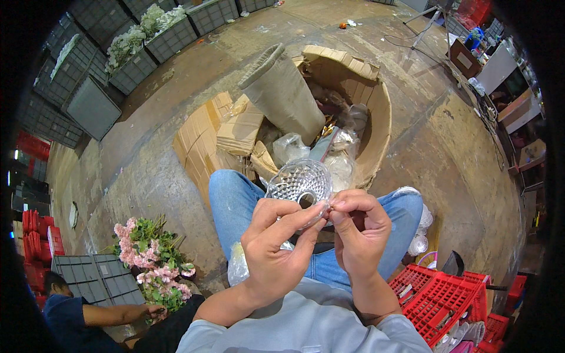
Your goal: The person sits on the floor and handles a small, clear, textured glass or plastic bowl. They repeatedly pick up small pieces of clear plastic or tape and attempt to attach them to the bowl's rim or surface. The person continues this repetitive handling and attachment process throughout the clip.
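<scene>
A see-through disc-shaped piece [300, 175] with a diamond-cut pattern and a round hole near its lower edge is held tilted above my lap. My left hand [276, 241] is closed on its near rim, thumb and fingers pinched together. Right beside it, my right hand [362, 232] pinches something tiny between thumb and forefinger at the disc's edge. The fingertips of both hands almost meet there. What the right fingers hold is too small to name. Crumpled see-through plastic [238, 265] lies by my left forearm.
A torn cardboard box [376, 129] holding plastic wrap and a large grey-beige tube [282, 94] stands ahead. Pink flowers [156, 259] lie at left, near another person's hand [155, 312]. Red crates [438, 300] stand right; grey crates [170, 44] line the far left.
</scene>
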A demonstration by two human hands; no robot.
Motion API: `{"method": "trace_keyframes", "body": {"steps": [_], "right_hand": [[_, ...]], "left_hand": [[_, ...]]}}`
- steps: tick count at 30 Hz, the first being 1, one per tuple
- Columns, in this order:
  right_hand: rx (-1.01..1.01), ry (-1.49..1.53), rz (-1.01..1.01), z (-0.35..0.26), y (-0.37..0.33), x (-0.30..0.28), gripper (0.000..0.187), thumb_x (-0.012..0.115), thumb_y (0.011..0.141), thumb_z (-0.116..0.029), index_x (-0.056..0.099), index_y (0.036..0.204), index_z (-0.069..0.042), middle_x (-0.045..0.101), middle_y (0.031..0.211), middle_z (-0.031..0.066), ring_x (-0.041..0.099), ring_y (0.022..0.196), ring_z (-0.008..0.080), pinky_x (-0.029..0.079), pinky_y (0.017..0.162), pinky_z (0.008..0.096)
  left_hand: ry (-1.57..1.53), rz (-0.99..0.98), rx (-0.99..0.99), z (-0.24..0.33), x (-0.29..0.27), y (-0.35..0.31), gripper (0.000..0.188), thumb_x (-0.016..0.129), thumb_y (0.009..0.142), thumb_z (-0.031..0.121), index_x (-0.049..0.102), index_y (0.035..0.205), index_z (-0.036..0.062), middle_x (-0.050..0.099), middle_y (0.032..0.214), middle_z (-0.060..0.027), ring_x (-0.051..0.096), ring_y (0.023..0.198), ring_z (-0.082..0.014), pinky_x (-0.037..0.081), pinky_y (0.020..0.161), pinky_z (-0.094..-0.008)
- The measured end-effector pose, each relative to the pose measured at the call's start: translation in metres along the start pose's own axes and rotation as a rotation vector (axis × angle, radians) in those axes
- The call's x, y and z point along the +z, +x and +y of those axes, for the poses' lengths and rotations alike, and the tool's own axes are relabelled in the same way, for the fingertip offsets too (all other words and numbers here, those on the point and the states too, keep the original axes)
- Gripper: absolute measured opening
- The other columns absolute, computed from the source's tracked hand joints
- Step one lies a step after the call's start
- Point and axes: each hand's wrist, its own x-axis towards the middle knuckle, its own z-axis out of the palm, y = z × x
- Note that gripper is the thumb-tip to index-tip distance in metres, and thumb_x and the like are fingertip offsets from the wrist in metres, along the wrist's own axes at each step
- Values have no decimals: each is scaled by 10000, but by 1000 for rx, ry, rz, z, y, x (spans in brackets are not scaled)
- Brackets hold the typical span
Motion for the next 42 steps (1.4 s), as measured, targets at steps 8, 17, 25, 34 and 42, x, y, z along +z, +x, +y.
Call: {"method": "trace_keyframes", "body": {"steps": [8, 17, 25, 34, 42], "right_hand": [[-28, -1, 22, 0, -1, 2, 126, 733, 952, 64, 696, 1056, 5, 677, 1089, 112, 684, 965, 146, 582, 847, 267], [-19, 56, 58, 1, -2, 3, 137, 757, 932, 61, 708, 1046, 4, 687, 1088, 116, 680, 967, 151, 567, 857, 267], [-42, -37, 38, 0, -3, -1, 151, 766, 915, 80, 726, 1026, -13, 688, 1091, 107, 674, 979, 137, 551, 834, 237], [-50, -96, 8, -3, -1, -5, 156, 766, 914, 82, 741, 1029, -21, 687, 1081, 107, 680, 932, 120, 564, 799, 225], [-17, -94, -5, -7, 0, -6, 146, 756, 915, 92, 738, 1028, 1, 685, 1086, 118, 706, 944, 151, 621, 804, 268]], "left_hand": [[-17, 22, -9, 0, 3, 0, 380, 864, 781, -29, 822, 1141, 85, 675, 875, -42, 585, 798, -188, 468, 707, -308], [-5, 23, 18, 1, 3, 1, 382, 863, 773, -39, 821, 1133, 79, 666, 869, -45, 580, 792, -197, 464, 694, -311], [1, 16, 33, 4, 4, 3, 381, 860, 767, -53, 823, 1124, 75, 660, 868, -49, 575, 780, -200, 466, 685, -313], [-14, 7, 65, 5, 3, 5, 369, 857, 763, -62, 826, 1107, 69, 659, 859, -48, 575, 769, -190, 461, 654, -302], [-67, -25, 7, 3, 1, 6, 387, 857, 752, -69, 830, 1108, 83, 676, 868, -47, 597, 783, -182, 477, 662, -294]]}}
